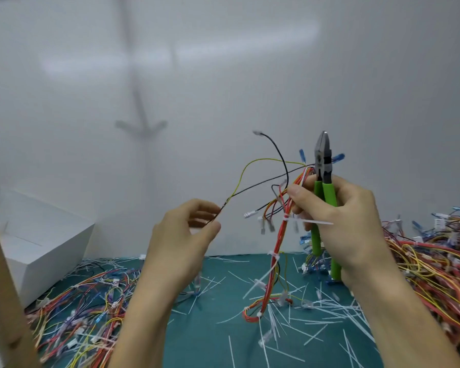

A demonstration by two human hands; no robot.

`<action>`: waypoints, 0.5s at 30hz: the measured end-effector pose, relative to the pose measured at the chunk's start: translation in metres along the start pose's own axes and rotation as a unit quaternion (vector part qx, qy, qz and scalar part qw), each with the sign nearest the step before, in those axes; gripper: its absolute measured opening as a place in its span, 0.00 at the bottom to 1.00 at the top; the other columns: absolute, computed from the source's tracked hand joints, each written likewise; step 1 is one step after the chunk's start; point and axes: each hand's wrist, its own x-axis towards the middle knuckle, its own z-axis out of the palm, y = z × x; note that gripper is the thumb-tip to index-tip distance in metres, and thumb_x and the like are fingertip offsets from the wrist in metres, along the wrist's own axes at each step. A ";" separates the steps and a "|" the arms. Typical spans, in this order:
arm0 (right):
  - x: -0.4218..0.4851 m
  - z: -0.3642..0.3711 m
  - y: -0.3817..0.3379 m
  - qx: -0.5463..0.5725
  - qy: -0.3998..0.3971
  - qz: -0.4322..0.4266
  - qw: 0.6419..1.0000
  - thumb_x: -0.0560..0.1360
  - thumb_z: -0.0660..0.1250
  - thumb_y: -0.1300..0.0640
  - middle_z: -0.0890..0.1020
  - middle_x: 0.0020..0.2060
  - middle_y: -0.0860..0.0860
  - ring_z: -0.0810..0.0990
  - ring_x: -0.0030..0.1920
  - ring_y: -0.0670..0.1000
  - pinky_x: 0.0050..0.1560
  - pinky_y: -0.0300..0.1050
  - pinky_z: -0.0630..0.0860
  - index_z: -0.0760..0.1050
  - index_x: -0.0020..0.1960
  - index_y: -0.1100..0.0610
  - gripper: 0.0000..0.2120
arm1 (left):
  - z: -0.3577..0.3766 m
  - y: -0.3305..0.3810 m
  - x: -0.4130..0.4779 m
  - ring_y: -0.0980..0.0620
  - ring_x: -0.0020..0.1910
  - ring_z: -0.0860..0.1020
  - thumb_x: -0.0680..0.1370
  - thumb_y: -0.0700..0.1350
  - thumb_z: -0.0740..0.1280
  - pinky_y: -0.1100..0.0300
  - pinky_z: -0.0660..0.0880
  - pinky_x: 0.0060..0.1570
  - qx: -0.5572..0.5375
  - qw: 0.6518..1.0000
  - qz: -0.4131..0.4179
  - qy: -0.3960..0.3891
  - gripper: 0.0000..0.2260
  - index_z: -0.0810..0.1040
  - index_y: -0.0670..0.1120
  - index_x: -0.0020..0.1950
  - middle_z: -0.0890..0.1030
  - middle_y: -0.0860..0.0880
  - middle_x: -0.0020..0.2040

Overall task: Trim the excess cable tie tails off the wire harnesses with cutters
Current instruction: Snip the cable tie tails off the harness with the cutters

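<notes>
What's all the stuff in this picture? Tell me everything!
cutters: one, green handles, grey head, upright in the right hand
harness: one, mostly red and orange, hanging from the right hand
tie tail: one uncut, white, sticking sideways out of the harness
cut tails: many, white, scattered on the mat
left pile: one, mixed-colour wires, mat's left side
right pile: one, mixed-colour wires, mat's right side
mat: one, teal, under everything
box: one, white, far left
plank: one, tan, left edge
left hand: pinches a thin harness wire
right hand: grips cutters and harness
</notes>
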 end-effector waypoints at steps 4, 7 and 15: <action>0.000 0.002 -0.001 0.015 -0.034 0.007 0.999 0.74 0.73 0.56 0.82 0.29 0.48 0.77 0.31 0.43 0.39 0.44 0.76 0.80 0.37 0.53 0.07 | -0.003 0.014 -0.005 0.60 0.42 0.81 0.73 0.38 0.74 0.68 0.77 0.43 -0.090 0.993 0.077 -0.028 0.08 0.82 0.51 0.45 0.84 0.56 0.43; -0.002 0.007 -0.001 0.016 -0.078 -0.007 0.997 0.75 0.72 0.58 0.79 0.28 0.47 0.75 0.30 0.43 0.36 0.39 0.74 0.80 0.39 0.50 0.06 | 0.002 0.023 -0.011 0.56 0.41 0.82 0.75 0.46 0.73 0.66 0.77 0.41 -0.128 0.976 0.081 -0.154 0.02 0.85 0.50 0.45 0.86 0.52 0.40; -0.005 0.015 0.004 0.008 -0.105 -0.024 0.994 0.76 0.71 0.58 0.77 0.27 0.45 0.73 0.29 0.42 0.33 0.36 0.73 0.79 0.41 0.57 0.06 | 0.008 0.022 -0.012 0.56 0.44 0.85 0.76 0.45 0.70 0.69 0.76 0.41 -0.184 0.954 0.019 -0.236 0.06 0.86 0.45 0.47 0.87 0.51 0.43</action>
